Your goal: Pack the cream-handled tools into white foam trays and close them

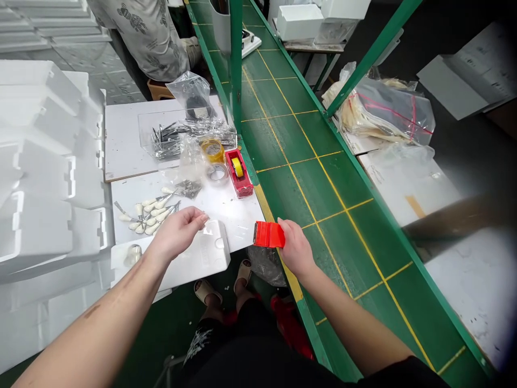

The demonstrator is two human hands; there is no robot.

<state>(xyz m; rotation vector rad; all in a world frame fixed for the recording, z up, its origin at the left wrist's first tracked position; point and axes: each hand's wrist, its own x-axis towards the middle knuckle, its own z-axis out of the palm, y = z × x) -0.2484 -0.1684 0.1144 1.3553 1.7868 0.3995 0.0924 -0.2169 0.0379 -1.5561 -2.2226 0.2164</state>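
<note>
Head view, red tool in right hand, post before belt

In my right hand I hold a small red tape cutter. It is bright and shiny, with a dark edge at its left end. I keep it lengthwise from left to right, above the border of the table and the green conveyor. My left hand has its thumb and first finger pinched together; if something thin is between them, I cannot tell. Under this hand a white foam piece lies flat on the table, its right corners rounded. Near it, the white-handled metal tools lie in a loose heap, their handles pointing in different directions.
</note>
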